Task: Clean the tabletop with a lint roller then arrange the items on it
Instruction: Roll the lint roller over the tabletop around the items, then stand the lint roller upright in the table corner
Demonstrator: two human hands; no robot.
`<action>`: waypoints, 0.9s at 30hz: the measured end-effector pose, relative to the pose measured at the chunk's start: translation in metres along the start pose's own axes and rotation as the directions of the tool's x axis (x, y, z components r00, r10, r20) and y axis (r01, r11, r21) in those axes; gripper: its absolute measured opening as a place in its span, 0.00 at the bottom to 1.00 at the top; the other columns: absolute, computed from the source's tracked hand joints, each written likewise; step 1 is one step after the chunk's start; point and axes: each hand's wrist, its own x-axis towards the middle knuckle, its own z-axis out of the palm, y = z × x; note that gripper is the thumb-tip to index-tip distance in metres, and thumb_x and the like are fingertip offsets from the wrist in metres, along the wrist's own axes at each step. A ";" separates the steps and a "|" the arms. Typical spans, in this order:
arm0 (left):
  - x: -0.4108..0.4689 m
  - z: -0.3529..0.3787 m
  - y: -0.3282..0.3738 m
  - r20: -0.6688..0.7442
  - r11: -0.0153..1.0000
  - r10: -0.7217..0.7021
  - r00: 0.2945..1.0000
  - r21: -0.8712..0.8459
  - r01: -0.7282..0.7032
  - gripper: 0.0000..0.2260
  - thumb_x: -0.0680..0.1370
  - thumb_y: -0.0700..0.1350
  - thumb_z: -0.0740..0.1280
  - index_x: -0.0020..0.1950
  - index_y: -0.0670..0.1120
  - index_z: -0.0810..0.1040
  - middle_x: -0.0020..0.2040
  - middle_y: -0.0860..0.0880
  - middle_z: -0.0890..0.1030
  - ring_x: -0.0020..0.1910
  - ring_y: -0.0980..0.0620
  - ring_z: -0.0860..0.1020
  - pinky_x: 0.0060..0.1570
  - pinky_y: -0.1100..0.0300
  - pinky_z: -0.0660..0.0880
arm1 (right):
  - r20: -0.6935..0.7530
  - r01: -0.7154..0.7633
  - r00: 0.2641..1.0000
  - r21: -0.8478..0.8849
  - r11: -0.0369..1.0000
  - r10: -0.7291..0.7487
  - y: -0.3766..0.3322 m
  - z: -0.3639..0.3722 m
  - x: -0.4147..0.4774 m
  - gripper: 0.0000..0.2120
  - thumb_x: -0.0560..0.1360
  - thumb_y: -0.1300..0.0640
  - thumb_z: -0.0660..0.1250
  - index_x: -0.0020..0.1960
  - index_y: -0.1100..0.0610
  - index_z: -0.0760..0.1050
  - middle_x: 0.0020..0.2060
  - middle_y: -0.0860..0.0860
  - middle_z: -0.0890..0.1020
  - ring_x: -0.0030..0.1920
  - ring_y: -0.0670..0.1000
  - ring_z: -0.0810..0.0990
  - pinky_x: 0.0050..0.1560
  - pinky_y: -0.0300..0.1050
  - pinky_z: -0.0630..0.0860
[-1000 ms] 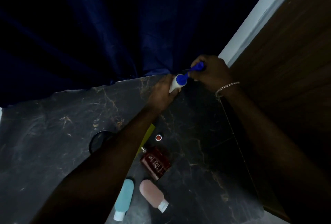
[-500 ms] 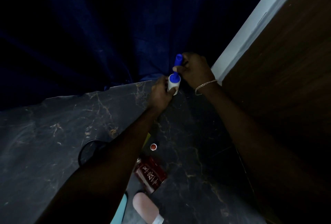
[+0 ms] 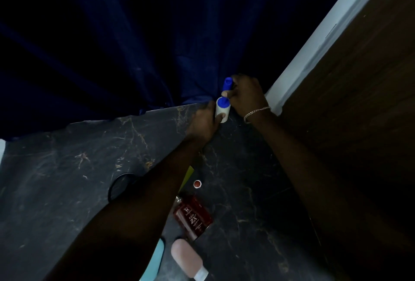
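Curtain [image 3: 139,40] fills the far side, dark blue, hanging past the table [image 3: 67,168] edge. Table marble is dark and veined; near the middle lie a red bottle [image 3: 193,218], a pink tube [image 3: 187,258], a teal tube [image 3: 155,260] and a small red cap [image 3: 197,183]. At the far right corner both hands meet on the roller [image 3: 222,110] — right hand [image 3: 246,95] has its grip closed on the blue handle, left hand [image 3: 203,121] pinches the white roll. Judged: it is being readied, so hold the roll steady, then roll flat in overlapping passes — lifting items aside.
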 end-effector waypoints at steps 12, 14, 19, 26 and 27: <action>-0.038 -0.047 0.014 0.056 0.926 0.084 0.995 0.365 -0.099 0.35 0.83 0.62 0.59 0.84 0.45 0.55 0.80 0.39 0.64 0.80 0.40 0.63 0.70 0.43 0.72 | 0.063 -0.165 0.985 0.048 0.985 0.162 -0.010 -0.005 -0.005 0.09 0.74 0.59 0.72 0.52 0.60 0.78 0.47 0.57 0.83 0.49 0.55 0.82 0.49 0.44 0.75; -0.044 -0.057 0.013 0.060 0.910 0.097 0.993 0.399 -0.113 0.36 0.83 0.64 0.58 0.84 0.45 0.54 0.82 0.40 0.61 0.82 0.41 0.58 0.75 0.43 0.66 | 0.091 -0.188 0.979 0.063 0.980 0.182 -0.008 -0.006 -0.009 0.09 0.73 0.58 0.73 0.51 0.60 0.78 0.46 0.56 0.83 0.48 0.55 0.83 0.50 0.47 0.78; -0.061 -0.081 0.012 0.047 0.891 0.121 0.992 0.436 -0.129 0.36 0.83 0.64 0.56 0.84 0.44 0.53 0.83 0.40 0.60 0.83 0.42 0.55 0.80 0.46 0.59 | 0.126 -0.242 0.966 0.110 0.964 0.228 -0.008 -0.010 -0.025 0.23 0.71 0.57 0.75 0.64 0.58 0.75 0.55 0.57 0.82 0.55 0.57 0.82 0.59 0.55 0.78; -0.097 -0.110 0.015 0.039 0.852 0.138 0.990 0.504 -0.138 0.37 0.83 0.66 0.53 0.84 0.44 0.52 0.83 0.41 0.59 0.84 0.43 0.55 0.80 0.47 0.56 | 0.104 -0.195 0.975 -0.024 0.981 0.196 -0.018 -0.020 -0.057 0.33 0.72 0.48 0.73 0.73 0.58 0.67 0.66 0.60 0.75 0.66 0.62 0.75 0.64 0.62 0.73; -0.102 -0.113 0.016 0.036 0.844 0.148 0.988 0.516 -0.145 0.37 0.83 0.66 0.52 0.84 0.44 0.53 0.83 0.41 0.59 0.84 0.43 0.54 0.80 0.47 0.56 | 0.099 -0.179 0.978 -0.064 0.982 0.185 -0.019 -0.021 -0.063 0.34 0.73 0.46 0.72 0.73 0.57 0.66 0.66 0.60 0.75 0.66 0.62 0.74 0.64 0.62 0.73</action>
